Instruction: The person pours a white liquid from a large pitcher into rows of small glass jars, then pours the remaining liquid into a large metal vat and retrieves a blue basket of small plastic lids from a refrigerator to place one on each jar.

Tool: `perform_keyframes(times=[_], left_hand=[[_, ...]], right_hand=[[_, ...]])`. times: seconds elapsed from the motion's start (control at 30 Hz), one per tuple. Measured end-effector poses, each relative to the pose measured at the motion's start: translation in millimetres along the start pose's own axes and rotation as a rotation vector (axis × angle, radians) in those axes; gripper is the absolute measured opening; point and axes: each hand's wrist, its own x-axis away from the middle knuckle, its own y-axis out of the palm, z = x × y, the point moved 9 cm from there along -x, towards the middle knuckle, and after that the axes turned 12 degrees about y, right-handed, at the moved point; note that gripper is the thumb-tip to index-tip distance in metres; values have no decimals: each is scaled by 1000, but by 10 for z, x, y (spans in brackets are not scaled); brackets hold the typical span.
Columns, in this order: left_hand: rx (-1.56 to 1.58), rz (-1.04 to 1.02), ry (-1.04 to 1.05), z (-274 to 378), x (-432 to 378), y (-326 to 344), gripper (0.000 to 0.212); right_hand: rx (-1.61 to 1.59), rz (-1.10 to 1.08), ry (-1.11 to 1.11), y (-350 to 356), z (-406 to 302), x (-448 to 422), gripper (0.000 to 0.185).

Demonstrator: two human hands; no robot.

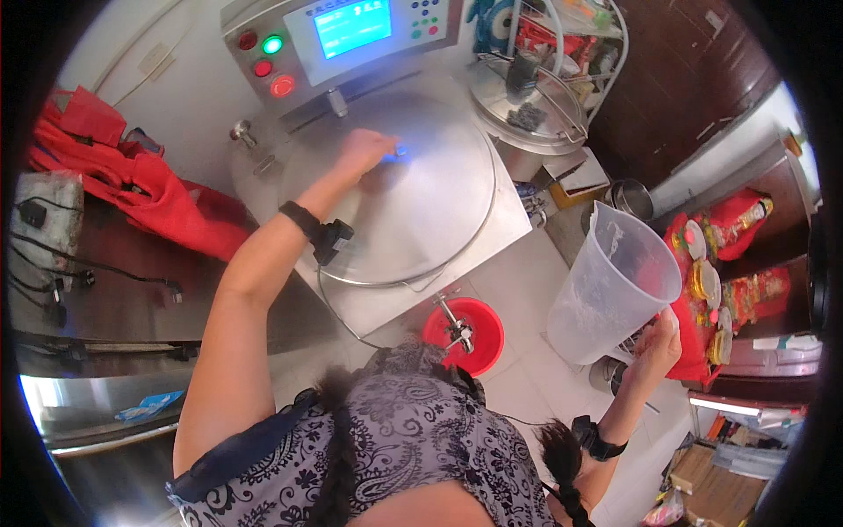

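My left hand (366,155) grips the small knob at the middle of a round stainless steel lid (421,224). The lid lies on a square-topped steel machine (510,221), and the hand hides most of the knob. In my right hand (657,342) is a large translucent plastic jug (606,283), held by its handle out to the right and tilted. Whitish smears mark the jug's wall. Behind the lid stands the machine's control panel (355,39), with a lit blue screen, a glowing green button and red buttons.
Below the machine's front tap (459,329) a red bucket (484,356) stands on the tiled floor. A lidded steel pot (527,141) is at back right. Red cloth (164,204) lies on the left counter (145,290). Gold-lidded jars (705,280) stand on the right.
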Motion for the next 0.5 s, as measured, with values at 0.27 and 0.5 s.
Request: perform_keyframes(times=[0.27, 0.5], left_hand=[[-97, -8, -1, -250, -158, 52, 42], [-186, 191, 347, -488, -43, -407, 53]], right_hand=[[-27, 146, 69, -1111, 534, 528, 36], [98, 178, 225, -1808, 1236, 924, 42]])
